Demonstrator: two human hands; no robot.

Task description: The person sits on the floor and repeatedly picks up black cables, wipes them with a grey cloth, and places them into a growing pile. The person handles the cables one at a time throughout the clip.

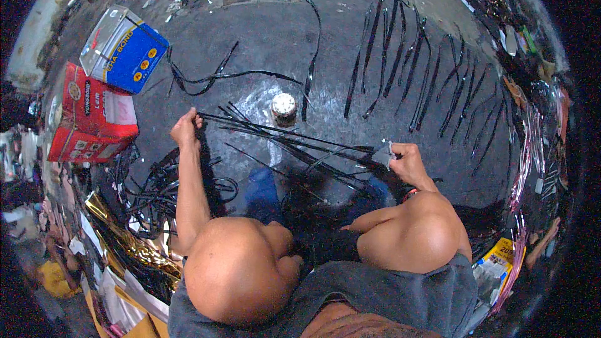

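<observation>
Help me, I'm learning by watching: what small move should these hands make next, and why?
Probably lift the left hand a little, to raise its black strip clear of the loose strips on the floor. That hand pinches one end, the strip runs toward the right hand, and it appears to cross the others, so it could snag.

Between left hand [186,129] and right hand [407,159], strips [338,144] look like smooth, glossy plastic. The floor [256,31] beneath both hands is mostly matt.
</observation>
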